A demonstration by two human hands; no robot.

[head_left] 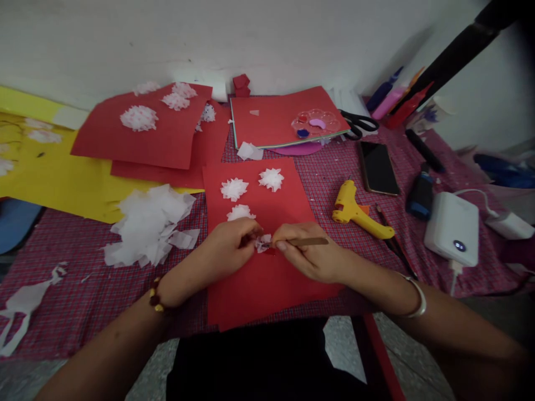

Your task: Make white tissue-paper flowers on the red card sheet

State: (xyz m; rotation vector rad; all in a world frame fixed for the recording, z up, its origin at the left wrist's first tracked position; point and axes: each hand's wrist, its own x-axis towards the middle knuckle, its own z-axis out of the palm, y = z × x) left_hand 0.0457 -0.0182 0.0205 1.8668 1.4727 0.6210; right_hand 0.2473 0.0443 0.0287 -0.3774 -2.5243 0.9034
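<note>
Low over the red paper sheet (259,295), my right hand (307,253) is closed around a slim, flat brown stick (311,241). Its tip meets a small, partly formed white tissue-paper flower (263,243). My left hand (232,245) pinches that flower's left edge, its fingertips partly hidden. Beyond my hands, finished white paper flowers (234,189) sit on the same sheet, one of them close to my left knuckles. A loose heap of white tissue-paper squares (150,223) lies left of my left hand.
To the right are a yellow glue gun (359,211), a phone (379,168), black scissors (357,123) and a white power bank (452,228). A paint palette (315,123) rests on a red-covered book at the back. More red sheets (137,145) with flowers overlap yellow paper (58,172).
</note>
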